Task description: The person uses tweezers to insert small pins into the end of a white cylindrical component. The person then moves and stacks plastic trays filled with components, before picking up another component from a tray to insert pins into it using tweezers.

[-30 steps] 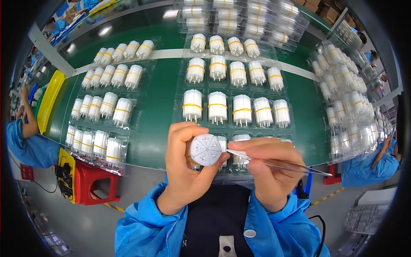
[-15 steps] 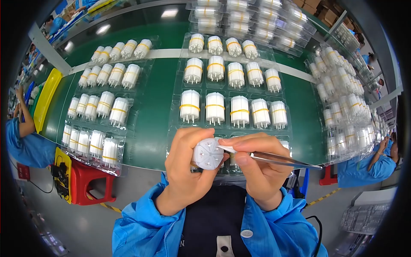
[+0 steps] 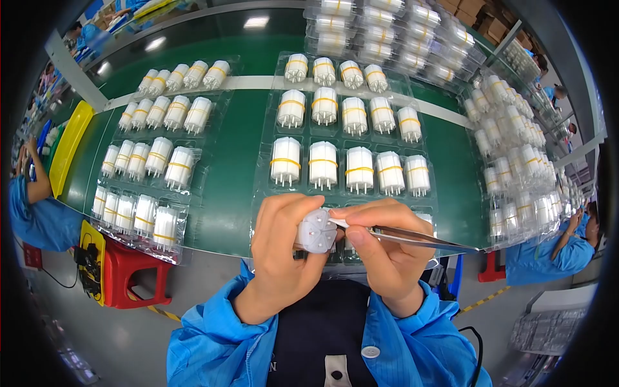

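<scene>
My left hand (image 3: 284, 242) is closed around a bundle of white plastic pieces (image 3: 317, 231). The bundle's round, segmented end, with small pin-like marks, faces up toward me. From the right, my right hand (image 3: 390, 242) pinches a pair of metal tweezers (image 3: 425, 239), whose long shanks point out to the right. A small white tip (image 3: 338, 222) sticks out between thumb and forefinger at the bundle's edge; whether it belongs to the tweezers or is a separate piece, I cannot tell. Just beyond my hands lies a clear tray (image 3: 264, 169) with rows of banded white bundles (image 3: 323, 162).
Another clear tray of bundles (image 3: 178, 168) lies left on the green table (image 3: 232, 161). Tall tray stacks stand at the back (image 3: 393, 32) and right (image 3: 516, 155). A yellow bin (image 3: 71, 148) and red stool (image 3: 132, 274) are left. Co-workers in blue (image 3: 45, 216) sit both sides.
The bundle in my left hand has tilted and shifted slightly right, with the white tip still at its edge. The tray stack at the back has moved right. Both hands keep their hold.
</scene>
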A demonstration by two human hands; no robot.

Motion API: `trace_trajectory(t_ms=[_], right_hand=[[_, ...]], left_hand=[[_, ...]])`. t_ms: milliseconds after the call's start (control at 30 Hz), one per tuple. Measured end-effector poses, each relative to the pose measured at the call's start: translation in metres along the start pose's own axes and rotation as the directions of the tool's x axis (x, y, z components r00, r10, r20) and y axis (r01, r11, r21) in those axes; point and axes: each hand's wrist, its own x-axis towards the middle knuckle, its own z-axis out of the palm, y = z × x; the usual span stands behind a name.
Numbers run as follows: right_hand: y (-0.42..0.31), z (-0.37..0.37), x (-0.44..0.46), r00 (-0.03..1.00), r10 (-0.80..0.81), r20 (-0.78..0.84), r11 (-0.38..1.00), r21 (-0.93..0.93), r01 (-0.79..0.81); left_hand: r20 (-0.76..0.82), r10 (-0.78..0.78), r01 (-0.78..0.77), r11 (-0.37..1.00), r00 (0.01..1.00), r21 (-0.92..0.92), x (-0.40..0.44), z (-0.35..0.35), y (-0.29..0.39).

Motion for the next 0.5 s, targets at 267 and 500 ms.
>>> trace_trajectory(t_ms=[267, 500], right_hand=[[-0.012, -0.05, 0.011, 0.995, -0.006, -0.099, 0.999, 0.05, 0.011], [-0.011, -0.136, 0.052, 0.955, -0.015, -0.295, 1.0, 0.02, 0.022]], left_hand=[[0.211, -0.069, 0.103, 0.982, 0.975, -0.157, 0.019, -0.026, 0.005], [0.344, -0.037, 0.083, 0.99, 0.938, -0.117, 0.066, -0.029, 0.027]])
